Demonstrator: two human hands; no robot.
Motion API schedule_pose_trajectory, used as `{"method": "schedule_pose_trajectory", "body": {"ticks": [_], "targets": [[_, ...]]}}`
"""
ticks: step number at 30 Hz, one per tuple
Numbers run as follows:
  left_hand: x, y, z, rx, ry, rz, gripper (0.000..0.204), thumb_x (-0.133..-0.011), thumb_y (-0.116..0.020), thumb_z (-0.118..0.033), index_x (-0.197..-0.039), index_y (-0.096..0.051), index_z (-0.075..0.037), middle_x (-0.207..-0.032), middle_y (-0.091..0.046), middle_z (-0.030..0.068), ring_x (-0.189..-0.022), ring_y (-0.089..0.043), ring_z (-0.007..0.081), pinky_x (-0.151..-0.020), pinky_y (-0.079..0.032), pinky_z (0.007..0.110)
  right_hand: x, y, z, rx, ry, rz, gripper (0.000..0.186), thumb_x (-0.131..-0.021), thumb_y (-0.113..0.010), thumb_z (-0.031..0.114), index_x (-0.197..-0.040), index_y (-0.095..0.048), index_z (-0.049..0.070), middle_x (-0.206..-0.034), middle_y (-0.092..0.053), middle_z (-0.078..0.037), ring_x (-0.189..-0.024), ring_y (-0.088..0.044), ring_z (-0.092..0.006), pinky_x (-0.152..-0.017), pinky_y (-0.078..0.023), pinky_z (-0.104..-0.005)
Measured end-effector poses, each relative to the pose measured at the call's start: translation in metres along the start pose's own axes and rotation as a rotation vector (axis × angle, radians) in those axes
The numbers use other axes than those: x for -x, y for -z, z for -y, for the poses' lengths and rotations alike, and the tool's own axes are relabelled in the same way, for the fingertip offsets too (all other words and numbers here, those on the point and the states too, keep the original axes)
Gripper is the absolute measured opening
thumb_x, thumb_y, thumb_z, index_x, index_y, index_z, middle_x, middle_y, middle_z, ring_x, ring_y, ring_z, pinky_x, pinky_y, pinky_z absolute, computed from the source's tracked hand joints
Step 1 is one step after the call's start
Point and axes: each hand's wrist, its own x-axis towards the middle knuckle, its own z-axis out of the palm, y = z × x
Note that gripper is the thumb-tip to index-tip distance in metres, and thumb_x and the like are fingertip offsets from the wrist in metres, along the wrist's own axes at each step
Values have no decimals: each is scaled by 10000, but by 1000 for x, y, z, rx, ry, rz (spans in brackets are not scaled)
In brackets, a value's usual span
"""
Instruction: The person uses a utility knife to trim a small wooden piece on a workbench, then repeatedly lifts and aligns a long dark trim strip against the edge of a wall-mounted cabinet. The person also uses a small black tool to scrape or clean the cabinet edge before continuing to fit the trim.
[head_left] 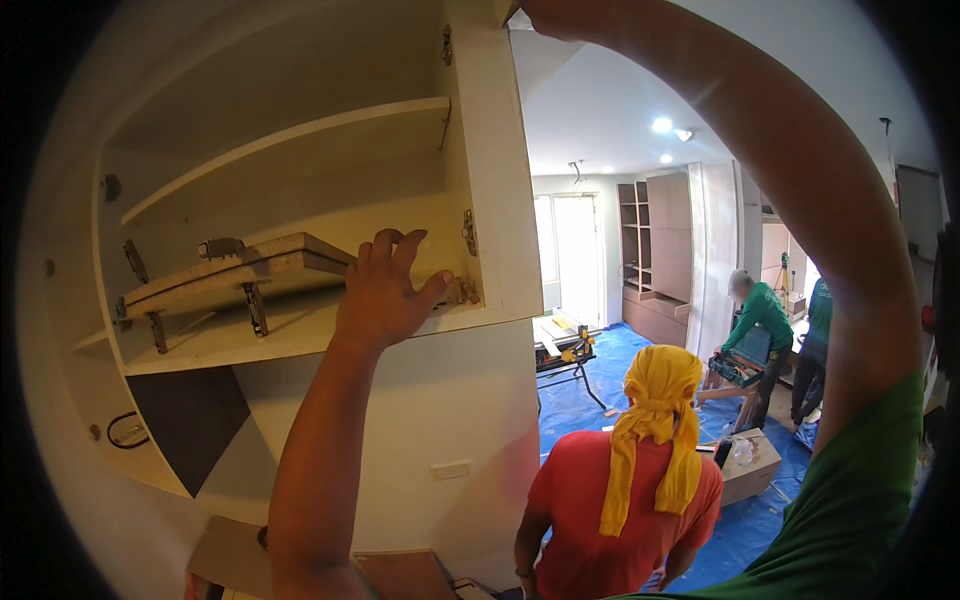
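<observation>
**Left hand on board inside upper cabinet**

Left hand (pixel 385 295) reaches up into the white wall cabinet (pixel 495 200), fingers spread, palm pressed on the front edge of a wooden board (pixel 235 265). Grip is open, flat against the board, thumb out to the right, not wrapped round it.

Board lies on the lower shelf (pixel 200 350) w/ its long axis running left-right, far-left end sitting a bit lower than the end at the hand. Metal hinge brackets (pixel 255 305) are fixed to its underside and one on top; a few more fittings sit on the cabinet's left wall.

Right arm goes up and over the cabinet's side panel; right hand is cut off at the top edge of the view, so can't tell its grip.

Below right: a person in a red shirt w/ yellow head wrap (pixel 655 420), back turned. Further off, two people in green bend over a workbench on blue floor sheeting (pixel 640 370). Room rim is dark and bent by the lens
</observation>
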Motion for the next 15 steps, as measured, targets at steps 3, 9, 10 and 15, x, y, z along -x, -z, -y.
{"method": "schedule_pose_trajectory", "body": {"ticks": [3,9,10,15], "targets": [[0,-7,6,-20,-28,-58,656,-922,-640,-530,-1439,-537,-140,-1393,-506,138,-1258,-500,329,-1048,-424,513,4,7,5,15,3,26,202,-913,-602,103,-988,-761,3,-1075,-743,-216,-1043,-724,-374,-868,-593,-478],[3,0,4,-24,-7,-25,653,-922,-640,-525,-1441,-536,-141,-1393,-506,141,-1256,-503,332,-1058,-414,518,5,4,4,-12,26,20,197,-915,-597,81,-982,-757,-14,-1065,-744,-221,-1032,-727,-381,-848,-599,-481],[2,-3,1,-5,-20,-35,652,-923,-640,-523,-1441,-536,-141,-1392,-507,141,-1257,-503,332,-1058,-414,519,7,11,3,32,27,52,197,-916,-595,78,-979,-756,-17,-1064,-744,-222,-1030,-728,-383,-846,-600,-481],[2,-1,1,-26,-4,-18,645,-924,-639,-514,-1440,-537,-140,-1386,-512,140,-1259,-502,330,-1054,-416,520,2,3,9,25,9,45,188,-909,-601,67,-976,-749,-26,-1065,-742,-228,-1023,-729,-386,-842,-601,-478]]}}
